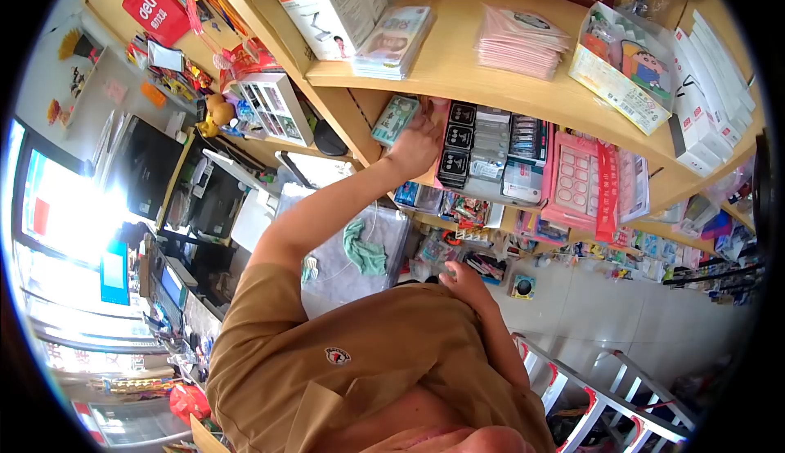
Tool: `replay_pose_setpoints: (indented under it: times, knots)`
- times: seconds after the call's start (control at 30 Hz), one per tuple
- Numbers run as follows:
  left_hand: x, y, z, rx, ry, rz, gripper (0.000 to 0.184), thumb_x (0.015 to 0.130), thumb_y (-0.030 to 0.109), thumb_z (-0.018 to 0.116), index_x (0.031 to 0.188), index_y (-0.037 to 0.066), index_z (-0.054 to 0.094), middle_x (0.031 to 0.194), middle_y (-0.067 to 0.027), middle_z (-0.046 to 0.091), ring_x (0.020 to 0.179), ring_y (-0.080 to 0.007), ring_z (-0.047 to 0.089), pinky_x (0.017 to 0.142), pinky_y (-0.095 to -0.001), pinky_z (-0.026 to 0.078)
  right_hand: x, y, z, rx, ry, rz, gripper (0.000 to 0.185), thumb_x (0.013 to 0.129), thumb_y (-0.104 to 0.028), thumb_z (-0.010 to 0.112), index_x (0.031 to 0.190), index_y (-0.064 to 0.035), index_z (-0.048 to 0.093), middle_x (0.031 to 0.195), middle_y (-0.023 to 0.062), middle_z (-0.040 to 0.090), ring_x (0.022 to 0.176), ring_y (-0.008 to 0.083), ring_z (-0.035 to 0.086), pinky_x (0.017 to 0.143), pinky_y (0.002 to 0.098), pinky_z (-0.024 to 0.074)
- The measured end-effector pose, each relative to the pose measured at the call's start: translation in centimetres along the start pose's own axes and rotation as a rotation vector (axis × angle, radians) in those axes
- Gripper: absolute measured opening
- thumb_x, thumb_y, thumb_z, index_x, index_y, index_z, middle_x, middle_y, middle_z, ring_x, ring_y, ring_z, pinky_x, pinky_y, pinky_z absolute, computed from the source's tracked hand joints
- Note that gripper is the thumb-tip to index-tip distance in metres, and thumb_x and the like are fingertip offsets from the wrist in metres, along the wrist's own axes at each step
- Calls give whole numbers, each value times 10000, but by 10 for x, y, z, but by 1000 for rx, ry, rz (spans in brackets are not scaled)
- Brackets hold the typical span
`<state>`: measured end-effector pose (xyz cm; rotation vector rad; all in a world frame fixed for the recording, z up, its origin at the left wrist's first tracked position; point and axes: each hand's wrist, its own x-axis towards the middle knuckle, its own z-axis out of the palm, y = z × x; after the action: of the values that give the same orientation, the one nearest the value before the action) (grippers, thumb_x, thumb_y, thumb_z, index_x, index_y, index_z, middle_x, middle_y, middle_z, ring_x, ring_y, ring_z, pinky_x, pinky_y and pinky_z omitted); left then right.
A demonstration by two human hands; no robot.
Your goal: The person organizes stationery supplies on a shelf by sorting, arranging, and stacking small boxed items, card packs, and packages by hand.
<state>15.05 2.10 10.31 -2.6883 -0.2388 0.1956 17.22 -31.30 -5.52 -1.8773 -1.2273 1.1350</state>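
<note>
My left hand (415,149) reaches into the lower shelf compartment, with its fingers closed at the right edge of a pack with green banknote print (396,119). The fingertips are partly hidden behind the hand. Just right of it stands a pink-edged tray with black square packs (459,137) and clear plastic boxes (489,150). My right hand (469,284) hangs low by my body, its fingers loosely bent and apart, with nothing seen in it. Beneath it are small packaged goods (485,266) on a lower level.
On the upper shelf (446,24) stand banknote-print packs (394,40), a stack of pink packets (521,40), a cartoon box (625,73) and white boxes (707,109). Pink trays (576,177) sit lower right. A stepladder (593,404) stands at the bottom right; a green cloth (365,248) lies left.
</note>
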Motion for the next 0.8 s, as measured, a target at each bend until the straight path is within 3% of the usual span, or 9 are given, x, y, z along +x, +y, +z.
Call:
replay_pose_setpoints:
  times: [0.13,0.23,0.33,0.43,0.47,0.57,0.8]
  knots:
    - [-5,-1,4,313,-141,11,445,924,245,529,1277,52,719,1467,-116,578,1503,-399,321,1268,-626,33,7,5,1,-35,16,-48,553,957,-379,674,1351,-1,589,1301,222,667,1069,317,709,941,413,539]
    - [-1,-3,7,409,-346,43,555,984,278,476,1490,59,540,1652,-135,357,1566,-402,181,1265,-618,-33,11,0,3,-62,1,-59,563,957,-394,667,1352,-2,586,1296,219,667,1101,341,693,949,426,536]
    - [6,-5,10,656,-209,-31,600,1001,274,473,1562,64,438,1694,-126,267,1580,-398,130,1258,-629,-15,14,1,8,-113,-17,-34,555,958,-394,663,1350,-9,590,1296,217,666,1137,366,669,972,433,524]
    - [4,-8,-6,660,-325,49,602,1006,263,477,1570,58,422,1698,-130,256,1579,-402,131,1254,-633,26,15,7,13,-176,-6,-89,543,957,-384,664,1348,-13,595,1296,215,664,1170,378,646,991,435,513]
    - [0,-9,-17,603,-321,102,559,986,205,546,1511,19,500,1673,-179,294,1553,-414,219,1245,-619,108,12,4,9,-160,17,-73,534,948,-386,673,1322,-11,610,1273,218,670,1179,382,637,995,444,510]
    - [12,-17,23,530,-267,67,530,979,208,551,1482,42,542,1644,-154,362,1543,-381,259,1243,-629,112,5,7,3,-143,58,-15,529,942,-394,674,1298,-6,623,1257,223,674,1195,390,624,1005,454,504]
    - [12,-21,19,565,-281,123,456,981,211,539,1410,81,628,1533,-105,531,1480,-351,388,1232,-661,130,-20,40,-5,-91,199,-6,539,927,-381,676,1298,8,623,1212,243,696,1121,386,675,957,439,529]
